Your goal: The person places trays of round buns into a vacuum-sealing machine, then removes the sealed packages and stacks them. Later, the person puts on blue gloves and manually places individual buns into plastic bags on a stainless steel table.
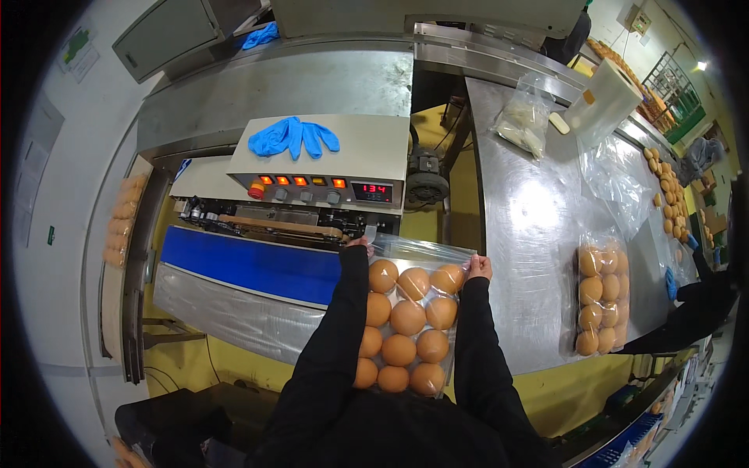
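A clear plastic bag of round brown buns (407,318) hangs in front of me, with the buns lying in rows inside it. Its flat top edge is stretched between my two hands. My left hand (360,245) is closed on the upper left corner, right beside the end of the band sealer (312,175). At the upper right corner, my right hand (479,267) pinches the film. The sealer's blue conveyor belt (250,264) runs to the left of the bag, below the sealing band.
Blue gloves (292,139) lie on the sealer's top. On the steel table (530,296) at right are another bag of buns (602,300), a film roll (605,101) and loose buns (669,187). A co-worker's dark sleeve (686,312) reaches in there. Bagged buns (125,218) stand far left.
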Available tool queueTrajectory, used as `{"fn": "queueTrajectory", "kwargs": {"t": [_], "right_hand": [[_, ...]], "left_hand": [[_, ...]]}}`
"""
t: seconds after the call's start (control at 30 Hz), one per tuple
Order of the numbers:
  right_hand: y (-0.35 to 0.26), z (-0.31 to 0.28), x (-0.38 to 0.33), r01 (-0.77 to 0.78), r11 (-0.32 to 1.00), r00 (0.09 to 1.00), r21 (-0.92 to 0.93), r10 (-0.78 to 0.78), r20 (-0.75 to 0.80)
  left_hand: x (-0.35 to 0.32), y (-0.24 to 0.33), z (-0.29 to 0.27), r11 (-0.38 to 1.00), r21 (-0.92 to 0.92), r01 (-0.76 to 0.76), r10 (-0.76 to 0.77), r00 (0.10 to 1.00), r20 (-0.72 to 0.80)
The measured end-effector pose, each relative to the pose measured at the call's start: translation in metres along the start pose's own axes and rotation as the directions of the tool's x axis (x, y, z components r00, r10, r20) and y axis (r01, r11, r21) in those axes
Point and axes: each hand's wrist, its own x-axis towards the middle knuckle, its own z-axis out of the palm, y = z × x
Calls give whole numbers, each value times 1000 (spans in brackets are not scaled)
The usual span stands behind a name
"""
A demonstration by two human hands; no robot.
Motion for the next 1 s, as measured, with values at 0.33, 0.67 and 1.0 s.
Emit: {"fn": "queueTrajectory", "kwargs": {"t": [0.33, 0.67, 1.0], "right_hand": [[-1, 2, -2, -25, 997, 999, 71, 27, -29], [-1, 0, -1, -20, 999, 1000, 37, 21, -15], [10, 43, 1, 9, 1000, 998, -15, -7, 67]], "left_hand": [[-12, -23, -18, 994, -49, -96, 102, 986, 129], [-2, -29, -27, 1000, -15, -18, 21, 988, 155], [59, -33, -80, 983, 174, -63, 57, 998, 41]]}}
